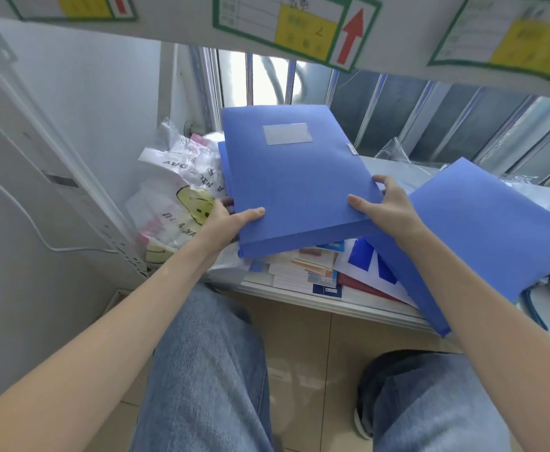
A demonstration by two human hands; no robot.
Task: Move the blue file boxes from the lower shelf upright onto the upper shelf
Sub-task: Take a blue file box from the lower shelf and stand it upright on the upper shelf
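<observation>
Lower shelf (299,296): cluttered w/ papers, plastic bags.
Blue file box (296,181): tilted above it, btwn your hands.
Left hand (224,220): grip clasps box's left edge.
Right hand (388,207): grip clasps its right corner.
Second blue file box (482,230): flat at right.

A blue file box (293,181) with a grey label pocket on its face is tilted, near edge raised above the lower shelf (332,303). A second blue file box (482,230) lies slanted just right, overhanging the shelf's front edge.
</observation>
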